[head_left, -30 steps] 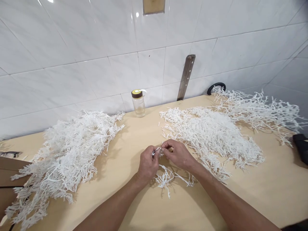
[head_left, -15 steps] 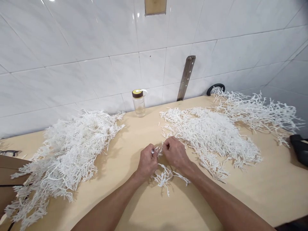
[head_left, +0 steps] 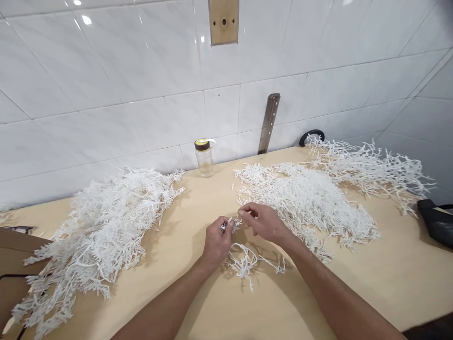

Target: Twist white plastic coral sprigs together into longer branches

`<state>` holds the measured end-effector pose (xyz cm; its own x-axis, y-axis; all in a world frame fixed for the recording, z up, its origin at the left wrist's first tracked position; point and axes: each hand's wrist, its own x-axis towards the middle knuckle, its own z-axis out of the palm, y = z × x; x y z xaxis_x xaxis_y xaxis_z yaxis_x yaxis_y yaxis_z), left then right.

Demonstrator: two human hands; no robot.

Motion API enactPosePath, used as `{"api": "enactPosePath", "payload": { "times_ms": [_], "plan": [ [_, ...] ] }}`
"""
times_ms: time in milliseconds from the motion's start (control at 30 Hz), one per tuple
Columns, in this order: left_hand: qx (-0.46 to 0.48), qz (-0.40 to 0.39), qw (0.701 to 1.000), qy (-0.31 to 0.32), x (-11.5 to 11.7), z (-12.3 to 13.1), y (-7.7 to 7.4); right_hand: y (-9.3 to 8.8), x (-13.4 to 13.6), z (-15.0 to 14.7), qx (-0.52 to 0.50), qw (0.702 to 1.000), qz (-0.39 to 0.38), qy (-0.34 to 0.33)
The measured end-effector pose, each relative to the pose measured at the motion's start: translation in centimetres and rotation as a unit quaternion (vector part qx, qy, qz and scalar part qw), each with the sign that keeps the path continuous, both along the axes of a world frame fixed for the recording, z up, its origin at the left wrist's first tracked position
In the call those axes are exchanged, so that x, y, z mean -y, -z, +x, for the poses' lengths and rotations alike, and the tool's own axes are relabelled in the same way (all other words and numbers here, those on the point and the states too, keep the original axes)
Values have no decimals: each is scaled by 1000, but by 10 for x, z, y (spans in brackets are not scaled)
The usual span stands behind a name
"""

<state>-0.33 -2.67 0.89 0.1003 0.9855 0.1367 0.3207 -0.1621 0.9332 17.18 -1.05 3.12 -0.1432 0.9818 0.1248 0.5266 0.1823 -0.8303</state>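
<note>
My left hand (head_left: 217, 241) is closed in a pinch on the stem end of a white plastic branch sprig (head_left: 247, 261), whose twigs trail onto the wooden table (head_left: 198, 208) below my hands. My right hand (head_left: 264, 222) sits just right of the left one, fingers curled and pinched at the same sprig's tip. A large heap of white branch sprigs (head_left: 102, 226) lies to the left. Another flatter heap (head_left: 304, 198) spreads out right behind my right hand.
A clear jar with a brown lid (head_left: 205, 157) stands by the tiled wall. A metal bar (head_left: 267, 123) leans on the wall. Longer white branches (head_left: 368, 165) lie at the far right, with a black object (head_left: 437, 222) at the right edge and a cardboard piece (head_left: 14, 264) at the left.
My right hand has eased slightly to the right of the left hand, fingers loosening. The view has tilted up a little. The sprig stays in my left hand's pinch.
</note>
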Motion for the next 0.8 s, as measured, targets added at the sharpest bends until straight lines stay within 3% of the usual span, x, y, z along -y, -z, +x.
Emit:
{"api": "enactPosePath", "payload": {
  "times_ms": [100, 267, 500, 667, 733, 800],
  "plan": [
    [2, 7, 1000, -5, -1, -1, 2, -1, 5, -10, -17, 998, -36, -52],
    [-5, 18, 1000, -13, -2, -2, 5, 3, 5, -14, -3, 998, -56, -29],
    [-29, 25, 999, -10, -3, -1, 6, 9, 5, -16, 31, 999, 2, -22],
    [-69, 63, 995, -22, -4, -4, 7, 15, 8, -26, -22, 996, -87, -3],
    [-95, 89, 991, -20, -5, -6, 7, 19, 6, -29, 2, 997, -67, 31],
    [-118, 109, 987, -17, -7, -9, 5, 23, 2, -27, 73, 993, 12, 93]
  ]
}}
